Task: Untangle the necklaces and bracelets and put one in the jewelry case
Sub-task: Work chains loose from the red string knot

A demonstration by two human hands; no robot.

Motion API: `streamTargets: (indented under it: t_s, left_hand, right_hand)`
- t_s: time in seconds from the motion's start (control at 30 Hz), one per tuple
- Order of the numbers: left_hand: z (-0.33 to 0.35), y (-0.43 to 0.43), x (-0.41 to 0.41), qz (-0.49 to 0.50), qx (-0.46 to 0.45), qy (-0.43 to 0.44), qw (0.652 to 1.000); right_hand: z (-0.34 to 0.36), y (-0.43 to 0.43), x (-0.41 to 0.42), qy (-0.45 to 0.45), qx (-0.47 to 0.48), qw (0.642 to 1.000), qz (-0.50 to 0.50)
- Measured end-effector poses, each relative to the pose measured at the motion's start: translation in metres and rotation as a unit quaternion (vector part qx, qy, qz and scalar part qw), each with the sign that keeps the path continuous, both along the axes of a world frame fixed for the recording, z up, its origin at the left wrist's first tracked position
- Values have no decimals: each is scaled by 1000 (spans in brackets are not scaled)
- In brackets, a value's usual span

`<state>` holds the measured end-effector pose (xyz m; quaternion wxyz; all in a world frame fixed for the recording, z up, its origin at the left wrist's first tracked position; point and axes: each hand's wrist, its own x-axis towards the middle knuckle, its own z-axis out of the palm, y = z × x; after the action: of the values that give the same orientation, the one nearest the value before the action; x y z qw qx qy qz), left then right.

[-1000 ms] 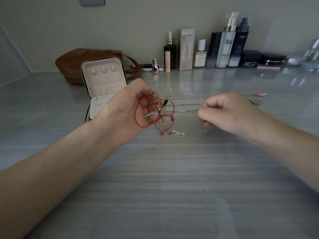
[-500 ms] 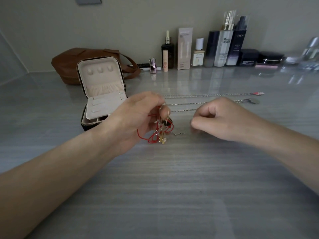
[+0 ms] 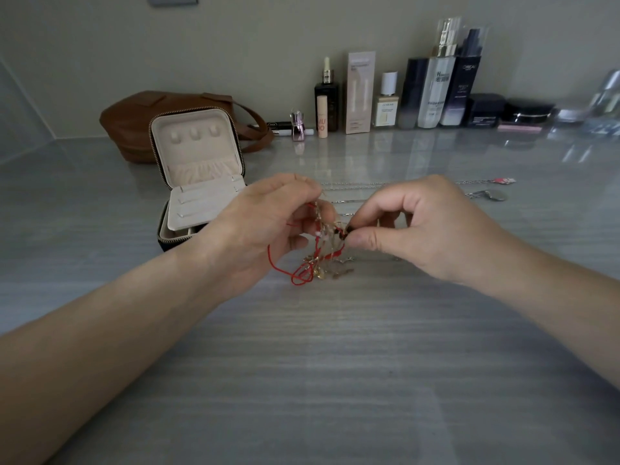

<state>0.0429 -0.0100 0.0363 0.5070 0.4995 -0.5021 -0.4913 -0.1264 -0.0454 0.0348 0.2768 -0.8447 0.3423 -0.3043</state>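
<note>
Cream-lined black zip jewelry case (image 3: pixel 198 169) stands open at ten o'clock from my left hand (image 3: pixel 265 226), whose fingers curl round the top of the tangle of red cord bracelets and gold chains (image 3: pixel 317 260) hanging over the grey streaked tabletop (image 3: pixel 302 364). My right hand (image 3: pixel 432 233), at three o'clock of the tangle, pinches a dark bead in it. Thin silver necklaces (image 3: pixel 369 184) lie stretched out at one o'clock.

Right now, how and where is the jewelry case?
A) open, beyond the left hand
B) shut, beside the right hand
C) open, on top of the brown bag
A: the jewelry case stands with its lid up, just beyond the left hand, in front of the brown bag.
</note>
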Motion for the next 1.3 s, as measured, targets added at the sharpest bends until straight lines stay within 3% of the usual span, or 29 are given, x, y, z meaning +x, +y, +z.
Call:
streamTargets:
  t_s: [0.13,0.53,1.0,1.3]
  left_hand:
    - [1,-1,2,35,-21,-37,998]
    - [2,1,0,14,-4,-12,1000]
    - [2,2,-3,1,-9,28,1000]
    - [2,3,-1,4,-3,-3,1000]
  right_hand:
    - [2,-3,-5,-13,-2,1000,-13]
    - [0,-5,-4,-34,7,998,-53]
    - [8,2,-2,-97,161,982,-16]
    - [8,1,-2,-119,204,972,-9]
